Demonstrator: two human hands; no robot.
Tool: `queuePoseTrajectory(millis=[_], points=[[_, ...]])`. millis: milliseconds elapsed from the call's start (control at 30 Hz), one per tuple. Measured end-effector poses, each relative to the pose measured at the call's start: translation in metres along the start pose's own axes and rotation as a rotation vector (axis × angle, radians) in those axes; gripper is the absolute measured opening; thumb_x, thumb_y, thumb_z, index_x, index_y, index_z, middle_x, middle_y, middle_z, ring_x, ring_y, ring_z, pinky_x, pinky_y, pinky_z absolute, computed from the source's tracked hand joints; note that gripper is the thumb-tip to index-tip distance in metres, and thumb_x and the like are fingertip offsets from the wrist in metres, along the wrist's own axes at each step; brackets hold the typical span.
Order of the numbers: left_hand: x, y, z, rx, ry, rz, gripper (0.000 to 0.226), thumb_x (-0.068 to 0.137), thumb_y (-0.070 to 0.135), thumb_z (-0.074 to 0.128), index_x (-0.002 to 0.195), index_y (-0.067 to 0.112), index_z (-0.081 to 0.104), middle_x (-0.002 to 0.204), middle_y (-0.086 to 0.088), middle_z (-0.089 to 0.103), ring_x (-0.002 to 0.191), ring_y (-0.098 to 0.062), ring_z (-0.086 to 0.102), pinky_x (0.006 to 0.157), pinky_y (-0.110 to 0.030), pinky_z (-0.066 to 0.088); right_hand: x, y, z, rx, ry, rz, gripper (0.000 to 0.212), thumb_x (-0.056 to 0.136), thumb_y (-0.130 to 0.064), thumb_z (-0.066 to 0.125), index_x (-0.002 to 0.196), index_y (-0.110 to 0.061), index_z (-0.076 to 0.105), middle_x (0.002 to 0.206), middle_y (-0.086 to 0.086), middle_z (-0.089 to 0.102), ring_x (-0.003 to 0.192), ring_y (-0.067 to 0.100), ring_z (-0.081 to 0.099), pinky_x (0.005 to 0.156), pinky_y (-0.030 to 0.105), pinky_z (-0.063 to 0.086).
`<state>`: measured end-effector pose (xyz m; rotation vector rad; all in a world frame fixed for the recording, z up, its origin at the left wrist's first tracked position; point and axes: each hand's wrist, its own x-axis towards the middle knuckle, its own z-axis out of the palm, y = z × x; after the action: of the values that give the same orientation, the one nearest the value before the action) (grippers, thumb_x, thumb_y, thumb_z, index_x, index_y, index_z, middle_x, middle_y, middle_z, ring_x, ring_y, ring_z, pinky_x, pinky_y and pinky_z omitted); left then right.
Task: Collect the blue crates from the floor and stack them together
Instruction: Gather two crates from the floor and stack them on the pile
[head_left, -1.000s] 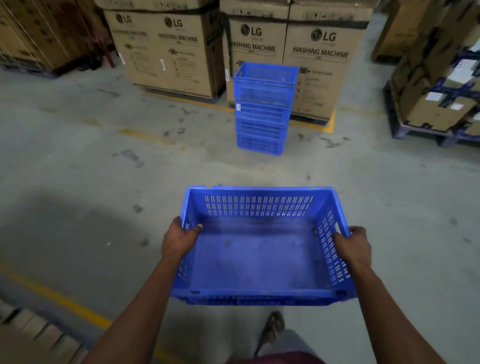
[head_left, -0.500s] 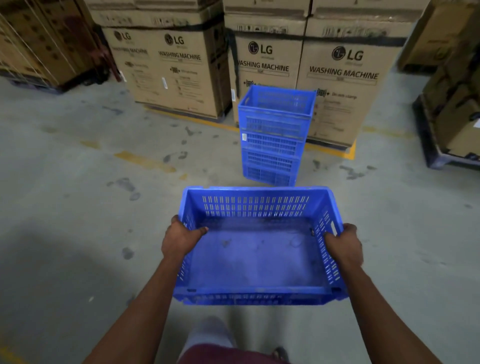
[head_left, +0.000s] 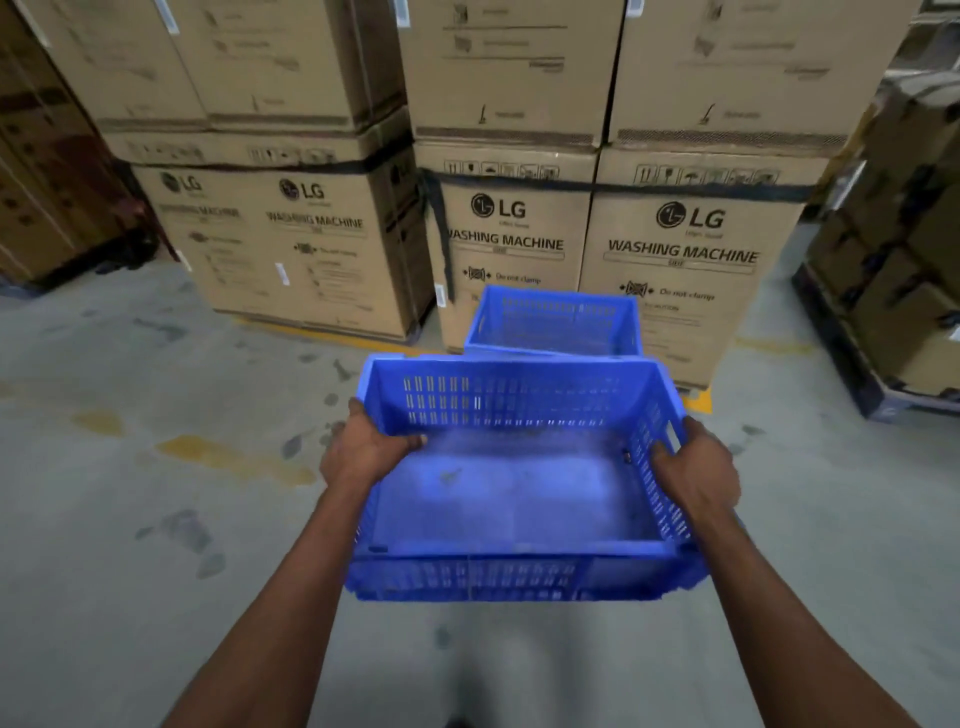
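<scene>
Two bare hands, left hand (head_left: 366, 451) and right hand (head_left: 696, 470), carry an empty blue slotted plastic crate (head_left: 519, 483) above the concrete floor (head_left: 130, 519), fingers curled over its side walls, near the stacked blue crates (head_left: 556, 322).

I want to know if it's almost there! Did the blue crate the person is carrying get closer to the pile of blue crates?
Yes. The carried crate has moved forward toward the washing machine boxes; its far rim now overlaps the stack of crates.
</scene>
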<state>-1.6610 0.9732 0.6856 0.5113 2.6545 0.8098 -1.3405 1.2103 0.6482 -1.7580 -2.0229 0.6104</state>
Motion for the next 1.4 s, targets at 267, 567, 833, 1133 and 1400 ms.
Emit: queuePoseTrajectory(millis=[267,567,833,1133,1400], points=[[0.203,0.154,-0.018,-0.072,0.001,0.228,0.092,0.053,0.067,0.082,0.133,0.026,0.06,0.126,-0.012,0.07,0.115,-0.033,0.066,0.096,-0.046,0.055,0.19,-0.119,-0.001,0.08,0.126,-0.035,0.034,0.085,-0.03,0.06,0.114,-0.013,0.066,0.112,0.019,0.07,0.103,0.041,0.065,0.086,0.043,0.053],[0.386,0.29,0.066,-0.164,-0.01,0.225,0.071,0.073,0.053,0.087,0.131,0.018,0.063,0.122,-0.016,0.069,0.105,-0.032,0.067,0.087,-0.038,0.054,0.422,-0.165,0.048,0.159,0.026,-0.042,0.045,0.085,-0.029,0.063,0.129,-0.02,0.067,0.11,0.014,0.074,0.103,0.033,0.069,0.089,0.038,0.053],[0.509,0.334,0.134,-0.177,-0.141,0.18,0.047,0.076,0.047,0.088,0.108,0.018,0.069,0.099,-0.014,0.073,0.08,-0.028,0.069,0.072,-0.04,0.058,0.544,-0.176,0.11,0.111,-0.032,0.022,0.024,0.083,-0.023,0.065,0.105,-0.022,0.076,0.072,0.005,0.07,0.075,0.029,0.068,0.075,0.032,0.053],[0.581,0.332,0.183,-0.152,-0.356,0.257,0.048,0.078,0.048,0.085,0.114,0.019,0.07,0.134,-0.014,0.063,0.113,-0.034,0.065,0.092,-0.043,0.056,0.573,-0.148,0.164,0.127,-0.093,0.116,0.023,0.083,-0.021,0.073,0.106,-0.02,0.076,0.102,0.012,0.073,0.097,0.034,0.069,0.083,0.031,0.048],[0.548,0.262,0.207,0.117,-0.202,0.392,0.056,0.095,0.04,0.067,0.147,0.026,0.053,0.166,-0.021,0.02,0.149,-0.039,0.034,0.108,-0.049,0.043,0.514,-0.146,0.196,-0.289,-0.081,0.01,0.061,0.085,-0.058,0.06,0.142,-0.036,0.053,0.162,0.01,0.028,0.151,0.031,0.02,0.115,0.055,0.031]])
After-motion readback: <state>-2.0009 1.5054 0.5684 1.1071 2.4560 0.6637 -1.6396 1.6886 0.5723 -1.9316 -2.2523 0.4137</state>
